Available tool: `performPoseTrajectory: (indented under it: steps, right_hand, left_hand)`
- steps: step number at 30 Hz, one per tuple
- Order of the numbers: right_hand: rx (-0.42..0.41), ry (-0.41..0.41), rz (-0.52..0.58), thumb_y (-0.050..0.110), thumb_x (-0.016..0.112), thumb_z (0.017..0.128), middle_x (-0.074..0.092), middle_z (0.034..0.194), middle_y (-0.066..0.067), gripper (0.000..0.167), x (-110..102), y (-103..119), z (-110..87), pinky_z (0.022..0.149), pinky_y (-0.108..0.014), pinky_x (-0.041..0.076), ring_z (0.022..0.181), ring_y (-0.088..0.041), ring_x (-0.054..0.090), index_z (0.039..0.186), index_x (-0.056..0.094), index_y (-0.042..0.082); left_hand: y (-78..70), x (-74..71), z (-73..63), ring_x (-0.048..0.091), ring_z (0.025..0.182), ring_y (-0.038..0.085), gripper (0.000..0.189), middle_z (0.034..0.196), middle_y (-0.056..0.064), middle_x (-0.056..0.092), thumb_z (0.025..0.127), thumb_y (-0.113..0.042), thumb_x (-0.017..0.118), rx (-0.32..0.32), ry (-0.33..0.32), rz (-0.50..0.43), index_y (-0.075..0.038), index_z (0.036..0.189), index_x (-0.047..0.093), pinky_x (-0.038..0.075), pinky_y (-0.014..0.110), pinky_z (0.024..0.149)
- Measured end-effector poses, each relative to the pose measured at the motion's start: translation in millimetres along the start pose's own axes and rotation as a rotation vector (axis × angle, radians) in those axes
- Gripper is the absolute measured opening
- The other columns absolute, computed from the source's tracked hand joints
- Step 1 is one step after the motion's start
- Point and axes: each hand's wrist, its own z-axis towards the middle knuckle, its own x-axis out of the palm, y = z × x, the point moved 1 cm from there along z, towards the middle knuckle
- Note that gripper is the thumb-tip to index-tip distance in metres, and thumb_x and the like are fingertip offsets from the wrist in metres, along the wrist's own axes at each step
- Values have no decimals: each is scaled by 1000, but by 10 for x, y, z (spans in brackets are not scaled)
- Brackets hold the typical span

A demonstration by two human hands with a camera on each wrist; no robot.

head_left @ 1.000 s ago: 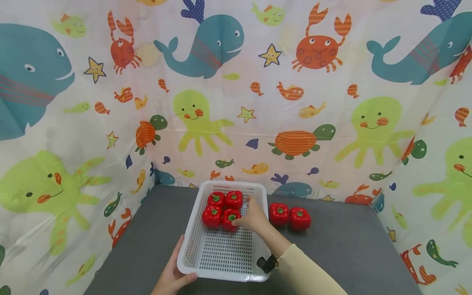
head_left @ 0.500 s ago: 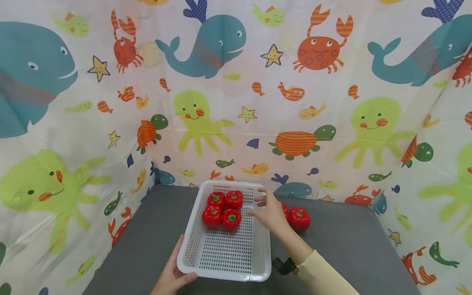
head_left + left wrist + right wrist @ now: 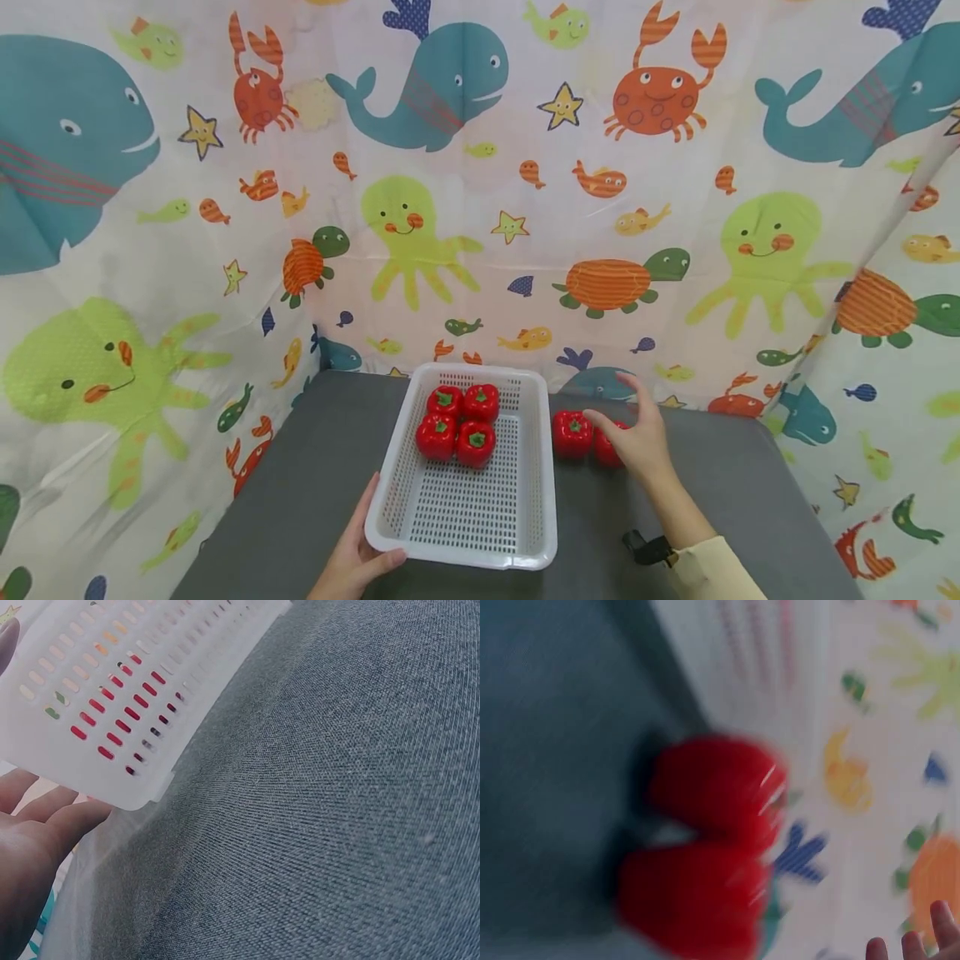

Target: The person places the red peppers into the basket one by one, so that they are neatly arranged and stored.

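A white perforated plastic basket (image 3: 461, 512) stands on the grey surface, with several red bell peppers (image 3: 476, 443) grouped toward its far left. My left hand (image 3: 357, 552) grips the near left corner, thumb at the rim and fingers along the side. The left wrist view shows the fingers (image 3: 56, 814) under the basket wall (image 3: 90, 750). Right of the basket sit two more red peppers, one (image 3: 572, 433) fully visible and the other (image 3: 606, 450) partly hidden by my right hand (image 3: 645, 442). That hand holds nothing, thumb and fingers spread apart over the right pepper.
Grey cloth (image 3: 720, 500) covers the work surface. A white curtain (image 3: 480, 167) printed with sea animals rises behind it and along both sides. On the right wrist sits a black strap device (image 3: 647, 547).
My right hand has moved from beside the peppers in the basket, out over the rim, to the right-hand pepper outside. The left hand keeps its hold on the basket.
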Motion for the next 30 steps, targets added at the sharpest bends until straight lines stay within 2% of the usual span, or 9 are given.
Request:
performPoseTrajectory:
  steps: [3, 6, 11, 15, 17, 20, 24, 30]
  right_hand:
    - [62, 19, 28, 31, 84, 83, 34, 161, -10, 88, -115, -300, 39, 110, -70, 34, 145, -38, 31, 156, 34, 23]
    - [116, 85, 38, 29, 83, 85, 22, 167, -11, 94, -169, -546, 38, 113, -72, 27, 151, -39, 19, 160, 27, 27]
    - [207, 206, 9, 31, 81, 86, 12, 169, -15, 101, -192, -811, -17, 109, -74, 31, 151, -46, 13, 163, 16, 29]
    - [248, 290, 1, 33, 82, 85, 15, 168, -18, 103, -178, -1004, -65, 111, -75, 26, 151, -47, 14, 163, 15, 23]
    - [244, 320, 9, 32, 81, 85, 19, 167, -20, 101, -168, -1102, -94, 112, -74, 25, 151, -47, 17, 162, 17, 19]
    - [234, 337, 49, 29, 81, 87, 23, 165, -22, 98, -147, -1226, -131, 112, -68, 32, 149, -48, 24, 162, 19, 17]
    - [250, 329, 84, 29, 80, 88, 26, 163, -24, 94, -130, -1274, -150, 108, -62, 43, 144, -50, 33, 161, 23, 19]
    - [305, 316, 20, 38, 80, 86, 31, 160, -23, 91, -135, -1246, -138, 103, -58, 50, 140, -48, 40, 159, 31, 17]
  left_hand:
    - [-8, -3, 9, 33, 144, 50, 102, 168, 9, 12, 93, 1, 68, 15, 9, 12, -42, 161, 4, 54, 42, 100]
    - [-12, -7, 8, 32, 144, 50, 103, 168, 9, 10, 93, 1, 67, 20, 16, 13, -42, 161, 3, 54, 40, 100]
    - [-22, 0, -1, 32, 144, 49, 103, 168, 7, 12, 92, 2, 68, 7, 1, 5, -43, 160, 5, 54, 40, 100]
    - [-13, 5, -10, 34, 144, 50, 104, 168, 8, 12, 92, 1, 69, -6, -6, 0, -43, 160, 3, 54, 42, 100]
    - [3, 1, -11, 32, 144, 51, 105, 168, 10, 11, 92, 3, 68, -2, 12, -14, -43, 160, 2, 54, 44, 100]
    - [33, -13, -13, 28, 145, 54, 108, 168, 10, 7, 92, 6, 67, 6, 49, -45, -45, 160, 0, 53, 47, 100]
    - [30, -24, -16, 24, 146, 54, 110, 169, 10, 2, 92, 7, 66, 6, 76, -65, -44, 160, -4, 52, 47, 101]
    - [-20, -20, 1, 26, 145, 54, 110, 169, 10, 3, 92, 6, 67, -3, 62, -64, -44, 160, -3, 53, 47, 100]
